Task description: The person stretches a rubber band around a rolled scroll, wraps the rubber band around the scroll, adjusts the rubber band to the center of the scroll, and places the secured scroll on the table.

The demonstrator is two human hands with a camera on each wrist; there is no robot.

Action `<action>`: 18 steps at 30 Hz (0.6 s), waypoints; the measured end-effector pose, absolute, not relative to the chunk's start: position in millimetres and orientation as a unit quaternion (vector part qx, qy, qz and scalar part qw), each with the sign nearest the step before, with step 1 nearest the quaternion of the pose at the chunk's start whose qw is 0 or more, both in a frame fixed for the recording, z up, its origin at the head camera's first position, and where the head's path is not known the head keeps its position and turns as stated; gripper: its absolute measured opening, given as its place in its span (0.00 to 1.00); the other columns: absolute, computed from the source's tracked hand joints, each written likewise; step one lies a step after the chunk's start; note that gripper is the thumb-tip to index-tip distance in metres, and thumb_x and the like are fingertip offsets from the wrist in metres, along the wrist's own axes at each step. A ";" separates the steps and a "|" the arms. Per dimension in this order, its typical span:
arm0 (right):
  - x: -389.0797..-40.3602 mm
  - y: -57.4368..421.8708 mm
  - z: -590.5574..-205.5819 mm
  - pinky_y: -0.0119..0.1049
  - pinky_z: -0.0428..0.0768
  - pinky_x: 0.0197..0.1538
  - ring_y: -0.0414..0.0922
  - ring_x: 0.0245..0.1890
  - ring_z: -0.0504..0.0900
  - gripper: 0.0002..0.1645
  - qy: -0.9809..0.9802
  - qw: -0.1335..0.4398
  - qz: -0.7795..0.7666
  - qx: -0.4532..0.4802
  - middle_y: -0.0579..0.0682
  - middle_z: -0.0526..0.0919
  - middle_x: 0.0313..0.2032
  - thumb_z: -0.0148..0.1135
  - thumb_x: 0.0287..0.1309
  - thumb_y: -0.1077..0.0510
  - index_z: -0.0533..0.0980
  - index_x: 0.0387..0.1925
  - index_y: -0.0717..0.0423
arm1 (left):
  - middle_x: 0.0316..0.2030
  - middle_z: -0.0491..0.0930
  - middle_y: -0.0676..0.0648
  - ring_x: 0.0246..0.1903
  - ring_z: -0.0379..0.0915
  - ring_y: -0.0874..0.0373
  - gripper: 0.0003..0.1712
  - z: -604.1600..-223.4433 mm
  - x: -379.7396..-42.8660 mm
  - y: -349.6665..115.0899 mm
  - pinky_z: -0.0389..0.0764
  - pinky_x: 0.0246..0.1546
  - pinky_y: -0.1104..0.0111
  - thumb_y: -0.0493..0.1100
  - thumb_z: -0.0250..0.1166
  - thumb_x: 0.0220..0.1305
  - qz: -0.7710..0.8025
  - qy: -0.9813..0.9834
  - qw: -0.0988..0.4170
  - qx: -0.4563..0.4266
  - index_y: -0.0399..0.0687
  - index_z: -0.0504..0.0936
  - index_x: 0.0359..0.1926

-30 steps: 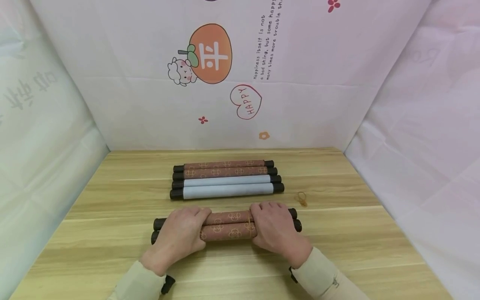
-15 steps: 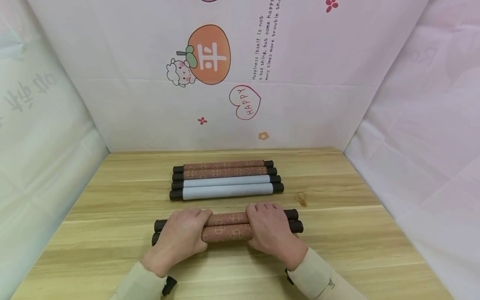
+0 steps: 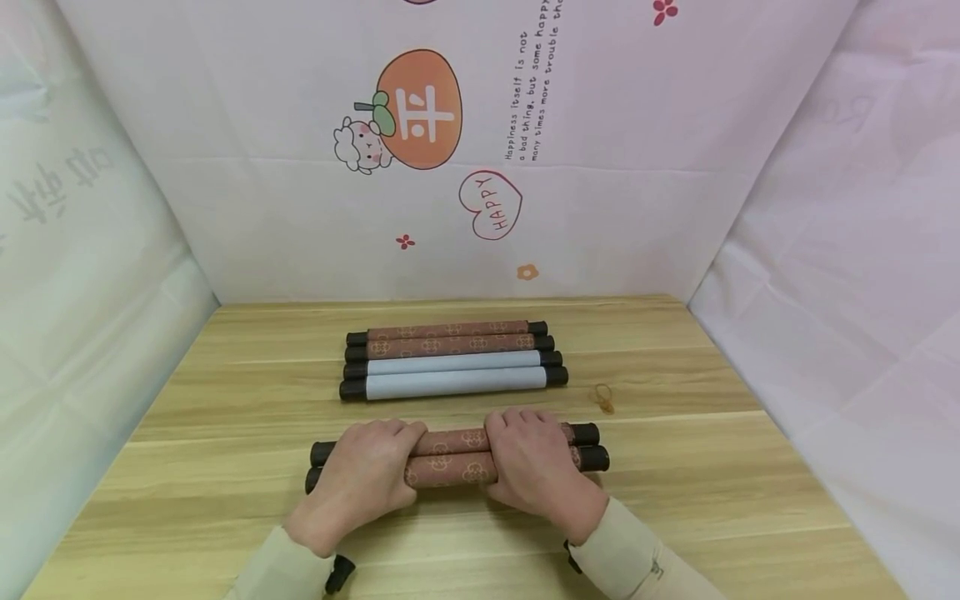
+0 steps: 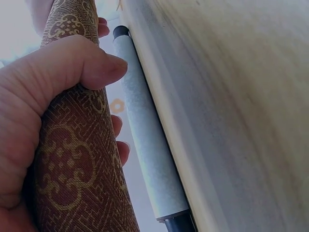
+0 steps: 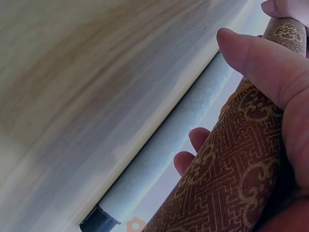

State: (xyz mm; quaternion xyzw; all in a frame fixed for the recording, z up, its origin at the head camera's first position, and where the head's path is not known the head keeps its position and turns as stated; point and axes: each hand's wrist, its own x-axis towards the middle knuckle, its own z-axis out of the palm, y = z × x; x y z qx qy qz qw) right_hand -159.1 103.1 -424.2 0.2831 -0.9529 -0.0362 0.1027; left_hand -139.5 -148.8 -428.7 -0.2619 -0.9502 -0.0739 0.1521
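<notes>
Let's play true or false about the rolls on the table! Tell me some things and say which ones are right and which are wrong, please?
1. The left hand and the right hand both grip a pair of brown, gold-patterned cloth rolls with black ends. True.
2. Just three rolls lie behind the gripped pair. False: there are four, two more brown patterned rolls and two smooth pale blue-grey rolls.
3. Of those four, the pale ones lie nearer the person than the brown ones. True.
4. The thin tan loop lies to the left of those four rolls. False: it lies to their right.
5. The person's sleeves are bright red. False: they are cream.
</notes>
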 end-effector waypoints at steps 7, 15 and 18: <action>-157.4 99.0 -423.0 0.53 0.83 0.51 0.52 0.42 0.86 0.44 -0.956 0.093 -0.022 0.278 0.51 0.84 0.37 0.81 0.35 0.27 0.75 0.41 0.52 | 0.34 0.85 0.53 0.34 0.82 0.57 0.33 -427.8 -138.7 -147.6 0.84 0.37 0.57 0.46 0.77 0.33 -0.079 -0.950 0.146 -0.263 0.49 0.84 0.48; -154.8 94.7 -422.7 0.51 0.83 0.45 0.51 0.37 0.84 0.41 -0.958 0.086 -0.010 0.274 0.49 0.82 0.33 0.80 0.36 0.27 0.74 0.39 0.51 | 0.31 0.82 0.54 0.31 0.80 0.58 0.30 -427.6 -138.3 -145.8 0.82 0.34 0.58 0.46 0.77 0.33 -0.083 -0.948 0.149 -0.269 0.51 0.83 0.45; -154.5 93.3 -423.2 0.50 0.83 0.45 0.51 0.37 0.84 0.41 -0.957 0.086 -0.011 0.275 0.49 0.82 0.33 0.79 0.37 0.26 0.74 0.38 0.51 | 0.30 0.81 0.55 0.30 0.79 0.59 0.29 -428.3 -138.7 -145.5 0.82 0.33 0.59 0.46 0.77 0.33 -0.084 -0.947 0.152 -0.271 0.52 0.83 0.44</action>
